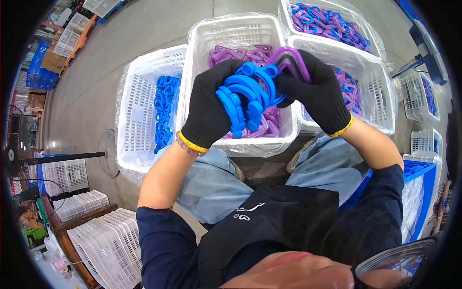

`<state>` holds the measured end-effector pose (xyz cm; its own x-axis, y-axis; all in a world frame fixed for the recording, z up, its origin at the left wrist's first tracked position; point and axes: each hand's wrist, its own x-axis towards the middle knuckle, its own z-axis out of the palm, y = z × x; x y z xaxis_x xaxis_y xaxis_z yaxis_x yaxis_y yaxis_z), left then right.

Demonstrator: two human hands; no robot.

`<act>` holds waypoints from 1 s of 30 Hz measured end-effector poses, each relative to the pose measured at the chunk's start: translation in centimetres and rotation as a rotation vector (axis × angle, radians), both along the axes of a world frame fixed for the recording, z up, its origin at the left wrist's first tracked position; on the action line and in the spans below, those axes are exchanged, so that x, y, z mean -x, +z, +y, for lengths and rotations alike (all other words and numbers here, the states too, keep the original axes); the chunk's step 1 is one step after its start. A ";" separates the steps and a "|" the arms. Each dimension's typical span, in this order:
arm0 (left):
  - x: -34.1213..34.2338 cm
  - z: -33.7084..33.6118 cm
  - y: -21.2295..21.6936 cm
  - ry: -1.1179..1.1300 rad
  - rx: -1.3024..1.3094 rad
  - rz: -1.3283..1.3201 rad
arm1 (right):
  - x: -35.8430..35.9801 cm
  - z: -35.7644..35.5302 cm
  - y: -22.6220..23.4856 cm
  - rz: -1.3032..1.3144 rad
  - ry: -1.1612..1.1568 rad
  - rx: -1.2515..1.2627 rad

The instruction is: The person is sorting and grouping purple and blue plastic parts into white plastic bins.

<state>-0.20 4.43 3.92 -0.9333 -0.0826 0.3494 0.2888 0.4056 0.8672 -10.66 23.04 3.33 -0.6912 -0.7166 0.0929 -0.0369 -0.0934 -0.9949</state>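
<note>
My left hand [208, 103], in a black knit glove with a yellow cuff, is closed around a bunch of blue plastic rings [257, 98] with small round knobs. My right hand [320, 89], gloved alike, grips a glossy purple plastic loop [301, 62] with a bent, triangular outline. The two hands are close together, and the purple loop's lower part is hidden behind my right fingers and the rings. Both are held over a white basket [236, 30] with purple loops [240, 54] in it.
To the left, a lined white basket [137, 113] holds blue rings [166, 108]. Lined baskets [380, 91] with mixed purple and blue pieces [332, 24] stand at the right and far right. A black pole on a round base [109, 151] is at my left, near stacked white crates [108, 245].
</note>
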 end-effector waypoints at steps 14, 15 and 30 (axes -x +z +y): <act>-0.2 -0.7 -1.4 0.101 -0.190 0.042 | 1.8 1.2 0.8 0.541 0.109 -0.054; -0.2 -0.6 -1.6 0.099 -0.189 0.042 | 1.0 0.8 0.7 0.538 0.069 -0.053; 0.0 -0.6 -1.8 0.100 -0.171 -0.052 | -0.7 1.4 1.1 1.838 0.035 -0.097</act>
<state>-0.22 3.85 2.15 -0.9338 -0.2298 0.2743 0.2080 0.2752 0.9386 -9.94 24.47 4.47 0.2371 -0.7748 0.5860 -0.9534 -0.0696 0.2936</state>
